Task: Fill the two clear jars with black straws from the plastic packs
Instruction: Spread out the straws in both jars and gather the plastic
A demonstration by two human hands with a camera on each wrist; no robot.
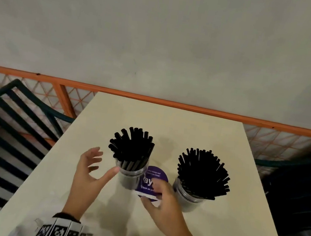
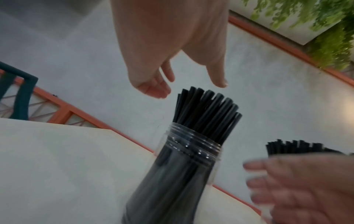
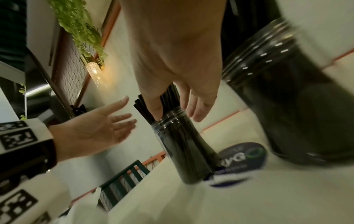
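Observation:
Two clear jars stand on the cream table, both packed with black straws. The left jar has its straws fanning up. The right jar holds a wider fan of straws. My left hand hovers open just left of the left jar, thumb near its rim, holding nothing. My right hand is open between the two jars, fingers relaxed, close to the left jar's side.
A round purple sticker lies on the table between the jars, partly under my right hand. Dark green slatted chairs flank the table. An orange rail with mesh runs along the far edge. Whitish film lies near me.

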